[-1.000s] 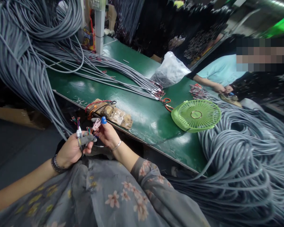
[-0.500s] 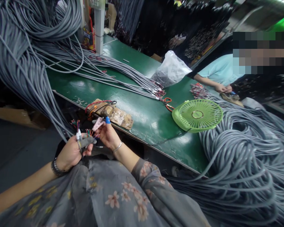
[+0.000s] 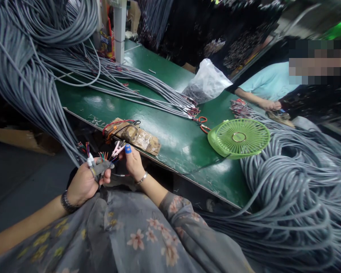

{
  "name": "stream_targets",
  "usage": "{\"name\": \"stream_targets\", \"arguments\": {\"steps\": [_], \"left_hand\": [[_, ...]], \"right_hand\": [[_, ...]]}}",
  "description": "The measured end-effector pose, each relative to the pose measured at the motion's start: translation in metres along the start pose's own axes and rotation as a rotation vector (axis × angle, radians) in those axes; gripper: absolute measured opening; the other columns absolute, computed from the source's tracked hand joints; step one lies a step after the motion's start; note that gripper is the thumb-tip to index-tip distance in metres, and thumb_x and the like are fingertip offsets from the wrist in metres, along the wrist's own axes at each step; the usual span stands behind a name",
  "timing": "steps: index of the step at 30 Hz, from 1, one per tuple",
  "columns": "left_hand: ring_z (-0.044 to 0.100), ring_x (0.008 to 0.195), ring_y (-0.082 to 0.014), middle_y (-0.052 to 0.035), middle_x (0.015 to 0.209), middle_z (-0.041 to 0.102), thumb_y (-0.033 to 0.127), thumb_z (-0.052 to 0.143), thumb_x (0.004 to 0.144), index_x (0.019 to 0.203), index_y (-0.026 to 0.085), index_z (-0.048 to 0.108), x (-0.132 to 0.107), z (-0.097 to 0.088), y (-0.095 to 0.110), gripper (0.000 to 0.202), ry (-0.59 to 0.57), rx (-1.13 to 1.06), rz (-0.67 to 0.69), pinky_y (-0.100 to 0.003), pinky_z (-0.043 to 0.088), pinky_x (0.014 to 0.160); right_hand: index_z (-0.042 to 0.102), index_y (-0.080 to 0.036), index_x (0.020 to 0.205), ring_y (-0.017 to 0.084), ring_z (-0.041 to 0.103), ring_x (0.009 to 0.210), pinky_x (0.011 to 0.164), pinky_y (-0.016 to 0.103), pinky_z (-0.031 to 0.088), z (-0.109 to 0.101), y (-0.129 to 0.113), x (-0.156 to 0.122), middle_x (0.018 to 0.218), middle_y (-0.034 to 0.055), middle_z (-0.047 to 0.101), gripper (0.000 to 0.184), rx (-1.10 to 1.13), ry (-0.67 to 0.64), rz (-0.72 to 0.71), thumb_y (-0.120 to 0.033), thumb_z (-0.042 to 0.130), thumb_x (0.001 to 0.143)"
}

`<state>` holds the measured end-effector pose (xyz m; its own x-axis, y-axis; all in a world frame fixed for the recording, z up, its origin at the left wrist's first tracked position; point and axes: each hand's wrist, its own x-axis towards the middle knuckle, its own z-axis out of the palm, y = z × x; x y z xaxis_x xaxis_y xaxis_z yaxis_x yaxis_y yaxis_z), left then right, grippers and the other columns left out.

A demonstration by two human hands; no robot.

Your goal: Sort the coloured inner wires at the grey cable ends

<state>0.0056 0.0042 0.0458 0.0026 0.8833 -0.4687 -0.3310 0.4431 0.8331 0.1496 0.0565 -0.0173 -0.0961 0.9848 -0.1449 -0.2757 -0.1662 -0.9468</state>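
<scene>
My left hand (image 3: 83, 182) is closed around the ends of grey cables (image 3: 102, 165), whose stripped coloured wires (image 3: 104, 156) fan out above my fingers. Close to its right, my right hand (image 3: 133, 163), with a blue cap on one fingertip, pinches a small pink cutting tool (image 3: 118, 148) at those wire tips. Both hands hover over my lap, just in front of the green table's near edge (image 3: 170, 170).
Thick bundles of grey cable hang at the left (image 3: 22, 76) and pile at the right (image 3: 287, 197). On the table lie a taped block (image 3: 136, 136), a green fan (image 3: 240, 136), red-handled scissors (image 3: 200, 123), a plastic bag (image 3: 206, 83). Another person (image 3: 269, 89) works at the far side.
Both hands drifted slightly left and closer together; the pink tool now sits nearer the coloured wire tips.
</scene>
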Motion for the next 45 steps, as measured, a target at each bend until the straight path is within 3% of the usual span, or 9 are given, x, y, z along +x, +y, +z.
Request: {"name": "stream_targets", "arguments": {"steps": [4, 8, 13, 18, 24, 27, 34, 40, 45], "left_hand": [[0.055, 0.038, -0.0108, 0.0005, 0.045, 0.063, 0.043, 0.096, 0.039, 0.053, 0.018, 0.065, 0.002, -0.001, -0.003, 0.042, 0.000, 0.012, 0.002, -0.020, 0.034, 0.039], [0.056, 0.039, -0.0115, 0.0003, 0.046, 0.064, 0.040, 0.094, 0.042, 0.056, 0.018, 0.065, 0.004, -0.003, -0.006, 0.039, 0.000, 0.019, -0.008, -0.021, 0.034, 0.039], [0.056, 0.039, -0.0117, 0.0001, 0.047, 0.064, 0.036, 0.091, 0.046, 0.057, 0.017, 0.064, 0.005, -0.005, -0.008, 0.035, -0.022, 0.041, -0.012, -0.021, 0.034, 0.040], [0.058, 0.041, -0.0129, -0.0009, 0.047, 0.064, 0.034, 0.090, 0.051, 0.059, 0.016, 0.066, 0.002, -0.010, -0.011, 0.031, -0.043, 0.065, 0.011, -0.022, 0.035, 0.041], [0.058, 0.041, -0.0124, -0.0013, 0.047, 0.066, 0.039, 0.090, 0.050, 0.054, 0.018, 0.067, -0.003, -0.015, -0.013, 0.032, -0.052, 0.155, 0.043, -0.021, 0.035, 0.040], [0.058, 0.040, -0.0124, -0.0010, 0.046, 0.065, 0.039, 0.089, 0.051, 0.055, 0.018, 0.067, -0.004, -0.016, -0.015, 0.031, -0.040, 0.169, 0.060, -0.022, 0.034, 0.039], [0.060, 0.042, -0.0135, -0.0027, 0.048, 0.067, 0.037, 0.086, 0.057, 0.054, 0.018, 0.067, -0.002, -0.021, -0.021, 0.027, -0.075, 0.225, 0.082, -0.022, 0.037, 0.041], [0.058, 0.040, -0.0143, -0.0039, 0.047, 0.067, 0.035, 0.084, 0.056, 0.052, 0.019, 0.068, 0.003, -0.025, -0.024, 0.023, -0.208, 0.301, 0.033, -0.022, 0.038, 0.040], [0.059, 0.041, -0.0140, -0.0021, 0.047, 0.067, 0.035, 0.086, 0.055, 0.056, 0.019, 0.067, 0.002, -0.022, -0.024, 0.025, -0.100, 0.192, 0.042, -0.021, 0.036, 0.039]], "right_hand": [[0.070, -0.021, 0.077, 0.016, 0.056, 0.068, 0.065, 0.029, 0.051, 0.005, 0.003, 0.005, 0.069, 0.0016, 0.062, 0.061, 0.204, -0.113, 0.163, -0.082, 0.065, 0.083], [0.073, -0.020, 0.086, 0.016, 0.061, 0.072, 0.064, 0.026, 0.052, 0.013, 0.004, 0.010, 0.072, 0.0028, 0.066, 0.055, 0.344, -0.065, 0.222, -0.075, 0.072, 0.083], [0.073, -0.019, 0.087, 0.015, 0.060, 0.069, 0.061, 0.024, 0.050, 0.014, 0.001, 0.009, 0.075, 0.0042, 0.069, 0.053, 0.359, -0.057, 0.263, -0.072, 0.068, 0.089], [0.069, -0.018, 0.082, 0.013, 0.058, 0.065, 0.057, 0.022, 0.052, -0.001, -0.004, 0.004, 0.077, 0.0045, 0.069, 0.061, 0.296, -0.210, 0.368, -0.078, 0.061, 0.090], [0.069, -0.017, 0.079, 0.011, 0.062, 0.064, 0.060, 0.024, 0.054, -0.023, -0.011, -0.005, 0.074, 0.0008, 0.071, 0.058, 0.083, -0.429, 0.400, -0.068, 0.091, 0.061], [0.070, -0.017, 0.076, 0.010, 0.060, 0.060, 0.060, 0.023, 0.051, -0.024, -0.017, -0.009, 0.069, -0.0019, 0.069, 0.060, 0.005, -0.475, 0.380, -0.064, 0.096, 0.050], [0.067, -0.017, 0.065, 0.009, 0.053, 0.058, 0.060, 0.024, 0.045, -0.007, -0.025, -0.012, 0.062, -0.0042, 0.064, 0.052, -0.084, -0.379, 0.278, -0.056, 0.098, 0.049], [0.066, -0.018, 0.066, 0.009, 0.048, 0.057, 0.056, 0.024, 0.040, 0.003, -0.020, -0.016, 0.061, -0.0048, 0.059, 0.049, -0.143, -0.412, 0.215, -0.057, 0.095, 0.057], [0.065, -0.018, 0.070, 0.010, 0.054, 0.060, 0.057, 0.023, 0.043, -0.007, -0.015, -0.018, 0.065, -0.0024, 0.062, 0.054, -0.104, -0.341, 0.273, -0.067, 0.086, 0.068]]}}
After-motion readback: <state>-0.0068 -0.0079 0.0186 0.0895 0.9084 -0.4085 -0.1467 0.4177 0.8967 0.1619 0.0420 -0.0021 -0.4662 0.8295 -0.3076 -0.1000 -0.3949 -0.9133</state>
